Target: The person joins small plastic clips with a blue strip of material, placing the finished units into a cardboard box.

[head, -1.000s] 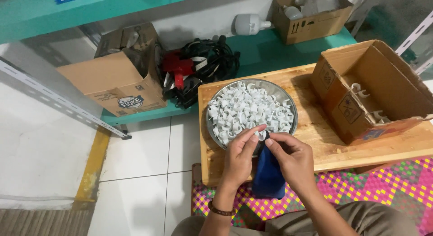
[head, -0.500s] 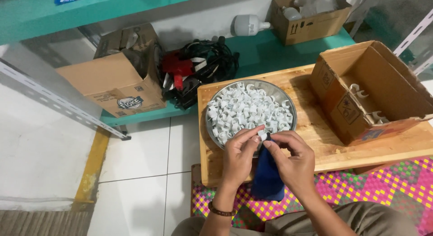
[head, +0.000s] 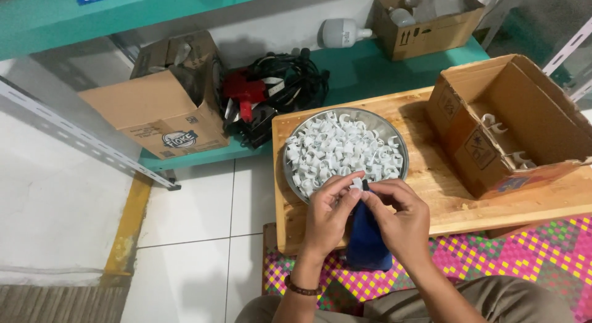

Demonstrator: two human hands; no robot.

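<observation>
A round metal tray [head: 394, 133] heaped with several small white plastic clips [head: 339, 147] sits on a low wooden table [head: 431, 181]. Both hands meet at the tray's near edge. My left hand [head: 328, 215] pinches a small white clip [head: 356, 183] between thumb and fingers. My right hand [head: 398, 215] touches the same clip with its fingertips and holds the top of a dark blue bag [head: 367, 240] that hangs down between the hands, over the table's front edge.
An open cardboard box [head: 512, 122] with a few white clips inside stands on the table's right. Behind, a teal shelf [head: 345, 64] carries two more cardboard boxes, a tangle of black cables [head: 271, 91] and a white bulb [head: 342, 33]. A pink woven mat [head: 524, 255] lies below.
Both hands have moved up a little towards the tray's rim, and the fingers have shifted around the small white clip above the blue bag.
</observation>
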